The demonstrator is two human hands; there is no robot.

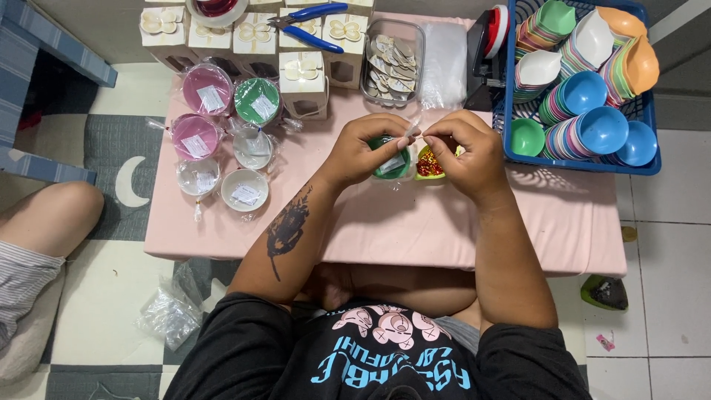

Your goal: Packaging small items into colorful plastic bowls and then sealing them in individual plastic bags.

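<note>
Head view: both hands meet over the pink table. Left hand curled, fingertips pinching a thin clear strip, green bowl under it. Right hand curled too, pinching the same strip's end, above a yellow bowl with red bits.

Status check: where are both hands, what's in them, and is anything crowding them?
Both hands pinching a thin tie over green wrapped bowl. Foil sweets under right hand. Blue basket close beside.
</note>
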